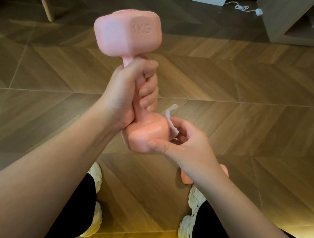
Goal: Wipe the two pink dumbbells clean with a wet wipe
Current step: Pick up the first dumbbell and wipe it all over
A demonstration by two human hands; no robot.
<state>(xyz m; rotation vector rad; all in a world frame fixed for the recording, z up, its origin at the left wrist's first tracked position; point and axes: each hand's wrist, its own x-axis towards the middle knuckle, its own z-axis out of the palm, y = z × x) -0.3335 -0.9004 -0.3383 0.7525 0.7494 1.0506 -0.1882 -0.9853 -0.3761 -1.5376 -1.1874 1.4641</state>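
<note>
Pink dumbbell (127, 31) | left hand (123, 91) clamped round it | right hand (185, 143) pinches wet wipe (169, 116) against it

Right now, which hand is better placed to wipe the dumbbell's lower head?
The right hand: it holds the wipe against that head; the left hand is busy gripping the handle.

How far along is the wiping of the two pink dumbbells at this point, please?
Done: nothing shows as finished; no cleaned surface is distinguishable. In hand: the left grip holds the pink blocky-headed 1KG dumbbell by its handle while the right grip presses the white wet wipe against its lower head. Left: the second pink dumbbell lies on the wood-pattern floor, mostly hidden behind the right wrist, untouched.
</note>
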